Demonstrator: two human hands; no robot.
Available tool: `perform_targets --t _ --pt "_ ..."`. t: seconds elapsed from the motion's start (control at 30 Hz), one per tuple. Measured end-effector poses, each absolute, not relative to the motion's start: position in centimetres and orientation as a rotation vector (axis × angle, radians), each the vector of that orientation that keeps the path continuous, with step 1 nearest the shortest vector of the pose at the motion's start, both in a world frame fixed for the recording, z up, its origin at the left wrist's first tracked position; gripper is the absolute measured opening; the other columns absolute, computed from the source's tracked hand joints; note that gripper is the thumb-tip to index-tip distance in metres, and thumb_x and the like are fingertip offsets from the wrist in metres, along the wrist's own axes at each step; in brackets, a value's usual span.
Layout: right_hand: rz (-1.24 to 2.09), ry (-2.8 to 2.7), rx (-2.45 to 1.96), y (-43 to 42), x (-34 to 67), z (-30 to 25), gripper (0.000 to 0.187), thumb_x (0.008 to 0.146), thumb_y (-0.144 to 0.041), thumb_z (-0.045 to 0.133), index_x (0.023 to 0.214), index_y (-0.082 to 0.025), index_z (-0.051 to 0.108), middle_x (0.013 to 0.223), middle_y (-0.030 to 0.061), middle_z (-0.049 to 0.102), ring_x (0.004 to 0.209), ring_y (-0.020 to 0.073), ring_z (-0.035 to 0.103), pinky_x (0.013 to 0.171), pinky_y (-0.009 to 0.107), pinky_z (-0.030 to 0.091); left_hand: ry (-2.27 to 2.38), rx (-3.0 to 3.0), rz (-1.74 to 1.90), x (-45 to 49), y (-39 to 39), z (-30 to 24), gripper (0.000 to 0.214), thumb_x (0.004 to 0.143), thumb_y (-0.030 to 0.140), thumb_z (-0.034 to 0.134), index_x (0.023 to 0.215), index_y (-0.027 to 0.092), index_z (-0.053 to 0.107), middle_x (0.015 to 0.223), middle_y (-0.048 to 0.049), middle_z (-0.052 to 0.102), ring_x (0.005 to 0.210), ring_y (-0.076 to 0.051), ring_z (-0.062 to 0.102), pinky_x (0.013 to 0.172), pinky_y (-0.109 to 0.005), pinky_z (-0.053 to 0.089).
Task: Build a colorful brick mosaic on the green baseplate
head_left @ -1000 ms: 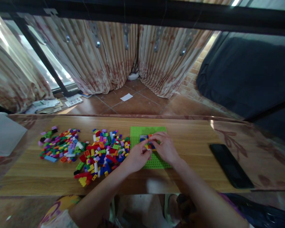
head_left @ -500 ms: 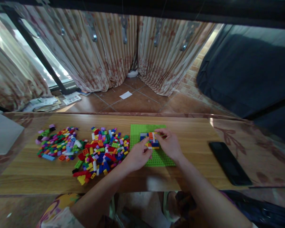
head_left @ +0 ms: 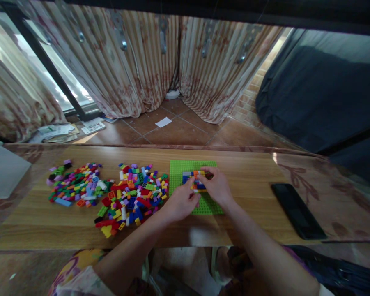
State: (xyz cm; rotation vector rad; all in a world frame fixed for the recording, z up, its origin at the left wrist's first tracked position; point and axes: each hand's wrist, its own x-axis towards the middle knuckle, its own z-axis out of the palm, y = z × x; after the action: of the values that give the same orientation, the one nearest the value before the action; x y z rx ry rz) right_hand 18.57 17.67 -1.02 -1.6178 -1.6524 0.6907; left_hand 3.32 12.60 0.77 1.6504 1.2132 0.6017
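A block of joined building bricks (head_left: 199, 186), in blue, orange, white, yellow and grey, sits on a green studded baseplate (head_left: 176, 167). My left hand (head_left: 181, 200) is at the block's near left side, its index finger touching the bricks and its other fingers curled. From the right, my right hand (head_left: 216, 183) closes thumb and fingers on the block's right edge. The fingers partly cover the block, and any single small brick between them is too small to make out.
Two piles of loose bricks, a larger one (head_left: 132, 197) and a smaller one (head_left: 76, 183), lie left of the baseplate on the wooden table (head_left: 252, 172). A black phone (head_left: 297, 210) lies at the right end. A whitish translucent container (head_left: 4, 170) stands at the far left.
My right thumb and fingers have shifted slightly left over the bricks. My left hand stays in nearly the same place, and the view has tilted a little.
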Motion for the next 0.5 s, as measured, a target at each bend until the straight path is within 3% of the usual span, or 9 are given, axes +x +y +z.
perform_targets --t 0.5 --pt "0.742 -1.658 -1.601 18.47 18.79 -1.65 0.028 0.070 -0.033 0.068 0.093 -0.018 0.071 0.091 0.0061 0.070 0.076 0.0174 0.061 0.073 0.033 0.049 1.254 1.698 0.607 3.60 12.52 0.20 0.069 0.083 0.024 0.047 0.146 0.005 0.028 0.065 -0.0040 0.069 0.058 -0.019 0.062 0.056 -0.027 0.043"
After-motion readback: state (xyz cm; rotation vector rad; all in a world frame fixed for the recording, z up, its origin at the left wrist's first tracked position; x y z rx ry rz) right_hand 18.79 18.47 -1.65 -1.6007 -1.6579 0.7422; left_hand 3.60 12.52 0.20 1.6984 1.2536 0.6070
